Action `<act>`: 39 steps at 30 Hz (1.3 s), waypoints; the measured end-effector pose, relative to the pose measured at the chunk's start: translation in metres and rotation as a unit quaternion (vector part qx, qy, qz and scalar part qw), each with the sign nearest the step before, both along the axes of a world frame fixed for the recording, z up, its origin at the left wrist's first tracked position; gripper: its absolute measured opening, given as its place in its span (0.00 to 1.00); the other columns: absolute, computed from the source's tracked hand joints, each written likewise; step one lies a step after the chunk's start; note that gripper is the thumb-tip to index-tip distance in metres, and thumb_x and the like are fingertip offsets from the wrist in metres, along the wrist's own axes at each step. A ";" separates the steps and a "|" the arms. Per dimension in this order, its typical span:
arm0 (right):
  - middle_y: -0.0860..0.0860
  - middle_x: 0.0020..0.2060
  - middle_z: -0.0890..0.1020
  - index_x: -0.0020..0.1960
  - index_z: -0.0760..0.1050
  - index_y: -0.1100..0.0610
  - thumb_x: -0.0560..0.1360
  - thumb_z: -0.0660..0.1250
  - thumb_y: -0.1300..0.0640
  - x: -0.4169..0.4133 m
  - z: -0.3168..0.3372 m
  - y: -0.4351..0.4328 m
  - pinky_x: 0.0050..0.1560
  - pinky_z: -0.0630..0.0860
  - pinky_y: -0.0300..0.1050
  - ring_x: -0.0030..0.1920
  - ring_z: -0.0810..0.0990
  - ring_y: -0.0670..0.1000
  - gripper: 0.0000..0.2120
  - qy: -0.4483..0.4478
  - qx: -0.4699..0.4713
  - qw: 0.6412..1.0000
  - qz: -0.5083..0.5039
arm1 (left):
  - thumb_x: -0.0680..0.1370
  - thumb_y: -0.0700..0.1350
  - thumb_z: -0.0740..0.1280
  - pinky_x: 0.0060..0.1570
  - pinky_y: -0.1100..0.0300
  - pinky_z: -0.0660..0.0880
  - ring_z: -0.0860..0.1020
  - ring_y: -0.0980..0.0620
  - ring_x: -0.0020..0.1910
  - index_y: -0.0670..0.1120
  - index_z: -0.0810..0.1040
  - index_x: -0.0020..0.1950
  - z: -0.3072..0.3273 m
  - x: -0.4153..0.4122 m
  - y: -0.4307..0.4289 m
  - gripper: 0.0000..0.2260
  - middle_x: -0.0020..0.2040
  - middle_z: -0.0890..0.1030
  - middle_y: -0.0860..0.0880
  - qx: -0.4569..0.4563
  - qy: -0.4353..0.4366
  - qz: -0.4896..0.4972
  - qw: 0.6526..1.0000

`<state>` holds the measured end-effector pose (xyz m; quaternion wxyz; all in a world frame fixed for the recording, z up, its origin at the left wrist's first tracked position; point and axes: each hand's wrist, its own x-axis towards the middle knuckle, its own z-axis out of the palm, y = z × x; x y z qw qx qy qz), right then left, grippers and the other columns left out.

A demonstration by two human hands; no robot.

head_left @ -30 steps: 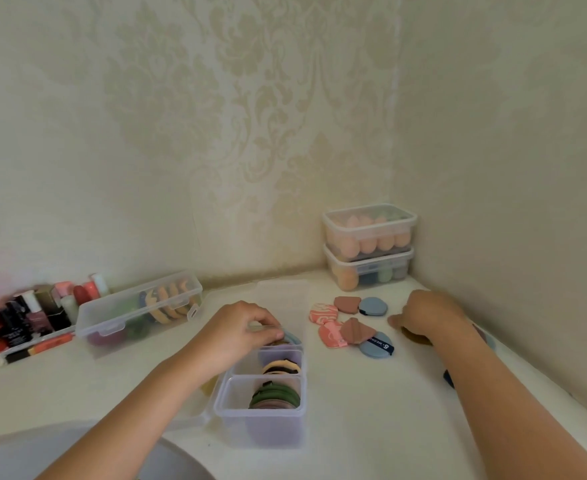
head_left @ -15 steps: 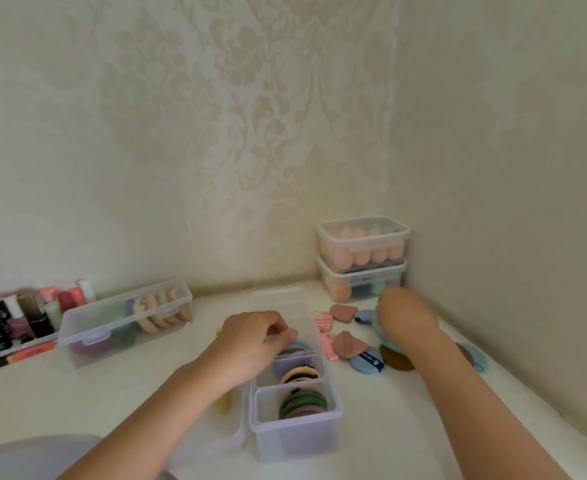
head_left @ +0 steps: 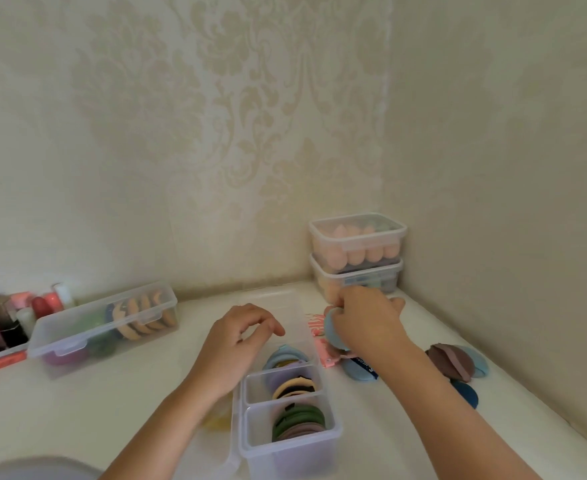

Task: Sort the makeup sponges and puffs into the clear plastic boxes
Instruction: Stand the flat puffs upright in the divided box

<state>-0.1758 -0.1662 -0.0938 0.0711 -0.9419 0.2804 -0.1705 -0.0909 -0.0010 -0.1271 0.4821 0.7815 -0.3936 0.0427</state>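
While the right hand pinches a round light-blue makeup puff between curled fingers and thumb, the puff hangs on edge above the white table, just right of the long clear plastic divided box and over the loose pile. The left hand hovers over the box's far end, fingers loosely curled, slightly spread, holding nothing. The box has three compartments in a row: the far one holds light-blue puffs, the middle one tan-and-black puffs, and the near one green and mauve puffs, all on edge. Its clear lid shows past the far end. Right of the box on the table are pink marbled puffs and a blue puff with a dark ribbon, partly under the right wrist. Further right is a stack of brown puffs, with a dark teal puff just in front. In the wall corner two lidded clear boxes are stacked: the top box holds peach egg-shaped sponges, the bottom box has blurry contents. On the left side is a lidded clear box of tan crescent puffs, and beyond it nail polish bottles. A yellow item sits beside the divided box's left wall, too blurred to name.
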 end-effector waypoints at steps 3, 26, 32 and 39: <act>0.51 0.55 0.77 0.57 0.75 0.52 0.79 0.56 0.56 0.000 -0.002 0.006 0.54 0.63 0.50 0.57 0.73 0.53 0.11 -0.002 -0.016 1.000 0.017 | 0.71 0.48 0.60 0.52 0.67 0.68 0.77 0.60 0.51 0.55 0.81 0.39 -0.003 0.004 -0.002 0.10 0.45 0.81 0.58 -0.020 0.039 -0.036 0.998; 0.46 0.42 0.78 0.50 0.78 0.54 0.76 0.66 0.58 0.000 0.003 0.014 0.39 0.67 0.29 0.38 0.72 0.40 0.04 -0.260 0.158 0.920 0.247 | 0.66 0.52 0.63 0.54 0.59 0.72 0.78 0.59 0.50 0.55 0.78 0.48 -0.007 0.009 -0.005 0.12 0.45 0.82 0.58 -0.054 0.062 -0.036 0.996; 0.44 0.42 0.76 0.52 0.79 0.56 0.78 0.63 0.59 0.007 -0.010 0.017 0.40 0.63 0.27 0.42 0.70 0.44 0.07 -0.178 0.107 0.935 0.287 | 0.66 0.50 0.65 0.55 0.60 0.72 0.77 0.59 0.51 0.55 0.77 0.53 -0.007 0.009 -0.005 0.15 0.50 0.80 0.55 -0.061 0.057 -0.034 0.996; 0.42 0.40 0.73 0.51 0.79 0.56 0.78 0.62 0.58 0.004 -0.006 0.010 0.47 0.63 0.38 0.44 0.70 0.45 0.07 -0.191 0.127 0.936 0.269 | 0.64 0.57 0.65 0.50 0.72 0.67 0.76 0.61 0.50 0.52 0.81 0.44 -0.008 0.010 -0.005 0.14 0.47 0.79 0.55 -0.060 0.057 -0.035 0.996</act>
